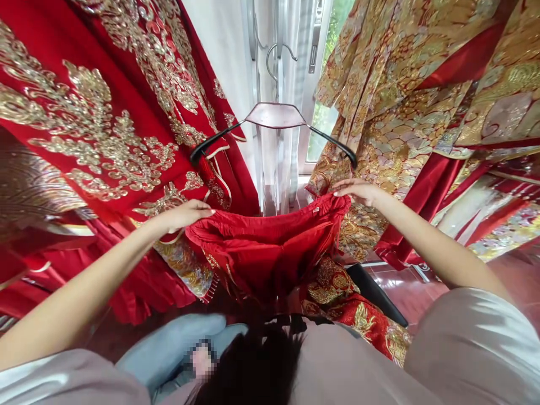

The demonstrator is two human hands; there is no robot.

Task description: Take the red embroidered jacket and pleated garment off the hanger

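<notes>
My left hand [185,215] grips the left end of the waistband of a red satin skirt [270,242] with gold embroidery lower down. My right hand [356,190] pinches the right end of the same waistband, so the opening is stretched wide between both hands. Just above hangs an empty hanger [274,121] with black arms and a metal hook; its right arm tip ends close above my right hand. The skirt's lower part drops out of sight behind my hair.
Red robes with gold embroidery [97,112] hang at the left. Gold brocade garments [422,84] hang at the right. A window with white curtains [287,56] is behind the hanger. Glossy red floor [413,292] shows at lower right.
</notes>
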